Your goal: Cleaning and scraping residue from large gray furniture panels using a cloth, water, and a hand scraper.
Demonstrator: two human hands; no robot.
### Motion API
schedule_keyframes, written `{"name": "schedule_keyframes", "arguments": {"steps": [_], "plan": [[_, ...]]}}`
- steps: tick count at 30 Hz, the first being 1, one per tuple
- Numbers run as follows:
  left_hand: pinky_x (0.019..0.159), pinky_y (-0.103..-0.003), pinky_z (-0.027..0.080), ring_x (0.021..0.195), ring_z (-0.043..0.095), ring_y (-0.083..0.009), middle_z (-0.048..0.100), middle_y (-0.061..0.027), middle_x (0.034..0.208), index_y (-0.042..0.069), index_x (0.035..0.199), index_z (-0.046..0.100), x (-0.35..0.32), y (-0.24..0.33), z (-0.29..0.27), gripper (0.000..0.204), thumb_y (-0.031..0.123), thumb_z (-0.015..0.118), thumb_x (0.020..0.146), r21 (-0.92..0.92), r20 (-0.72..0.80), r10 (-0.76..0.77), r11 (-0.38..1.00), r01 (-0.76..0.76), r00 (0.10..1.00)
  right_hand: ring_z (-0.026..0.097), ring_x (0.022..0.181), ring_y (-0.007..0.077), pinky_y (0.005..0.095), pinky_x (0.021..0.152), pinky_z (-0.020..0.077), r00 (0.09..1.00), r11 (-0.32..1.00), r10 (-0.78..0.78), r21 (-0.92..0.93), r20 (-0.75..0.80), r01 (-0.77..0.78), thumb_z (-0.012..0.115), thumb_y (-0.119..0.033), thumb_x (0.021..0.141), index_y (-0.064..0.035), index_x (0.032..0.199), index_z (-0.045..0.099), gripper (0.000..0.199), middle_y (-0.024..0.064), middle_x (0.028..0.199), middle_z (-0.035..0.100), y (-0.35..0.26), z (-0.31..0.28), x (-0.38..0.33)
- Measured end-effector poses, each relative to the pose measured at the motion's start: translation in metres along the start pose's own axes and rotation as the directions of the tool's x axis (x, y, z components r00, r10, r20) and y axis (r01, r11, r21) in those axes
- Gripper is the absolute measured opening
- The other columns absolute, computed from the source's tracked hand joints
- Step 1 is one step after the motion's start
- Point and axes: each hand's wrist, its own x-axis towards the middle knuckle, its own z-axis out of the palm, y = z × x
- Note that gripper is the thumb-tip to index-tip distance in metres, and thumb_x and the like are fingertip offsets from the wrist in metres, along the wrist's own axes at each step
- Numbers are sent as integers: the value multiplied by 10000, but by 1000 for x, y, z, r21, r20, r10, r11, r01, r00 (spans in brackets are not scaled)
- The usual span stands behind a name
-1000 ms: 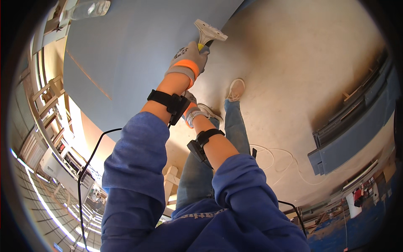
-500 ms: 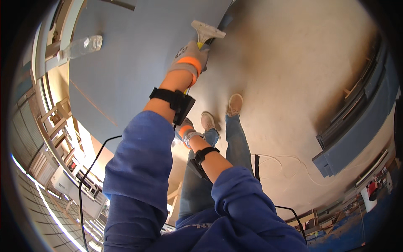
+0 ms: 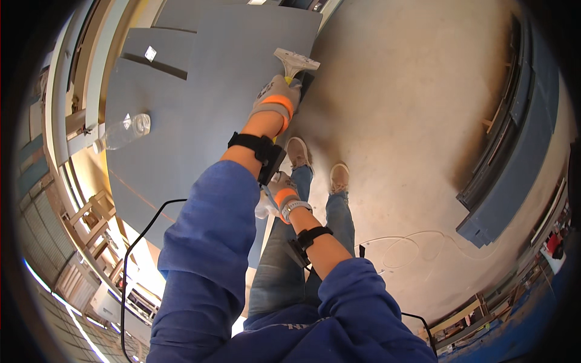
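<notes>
My left hand (image 3: pixel 278 97), in a grey glove with an orange cuff, is closed around the handle of a long-handled scraper (image 3: pixel 296 62). Its pale, wide head points away from me, over the right edge of a blue-grey sheet (image 3: pixel 224 78). A strip of yellow handle shows beyond my left wrist and runs back toward my right hand (image 3: pixel 282 186). That gloved hand is lower, by my thigh, with its fingers curled around the handle's rear part; my left wrist strap partly hides the grip. Something whitish, too unclear to name, shows beside it.
A clear plastic bottle (image 3: pixel 125 132) lies on the sheet's left side. Long dark-blue panels (image 3: pixel 514 163) are stacked at the right. A thin pale cable (image 3: pixel 399 248) loops on the concrete floor (image 3: pixel 411 121). Wooden frames (image 3: pixel 91 224) stand at the left.
The view has shifted, and more of the sheet's far end shows. My left shoe is now ahead of my right one. Both hands keep their hold as the scraper travels along the sheet's edge.
</notes>
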Motion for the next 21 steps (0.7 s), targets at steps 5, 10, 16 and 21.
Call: {"name": "schedule_keyframes", "arguments": {"steps": [5,10,16,21], "plan": [[853,-401,460,1015,574,-370,613,-200,1062,25,1084,585,16,73,-13,425,373,498,856,97,1,132,986,-132,991,593,983,324,372,856,464,999,999,39,-37,27,-38,625,-385,693,-10,1087,564,547,189,1036,623,4,-18,5],[836,-406,470,996,593,-362,605,-190,1092,41,1094,611,41,107,-26,394,329,503,848,261,85,222,936,-236,971,568,1042,299,364,899,442,990,995,98,-8,98,-97,621,-423,711,-23,1103,547,565,172,1101,599,-4,-13,2],[858,-422,448,1025,575,-360,605,-181,1082,57,1109,595,65,119,-27,432,395,494,859,137,28,168,976,-170,985,546,1083,286,364,915,431,992,995,11,-100,123,2,603,-481,739,-49,1127,531,585,159,1148,574,1,-10,8],[820,-429,439,956,553,-409,602,-220,988,31,1084,506,48,56,-33,465,411,570,824,-117,-238,522,822,-558,819,545,1069,307,370,936,414,983,987,86,-145,163,-63,616,-378,758,-93,1190,514,528,140,1161,562,12,-20,13]]}}
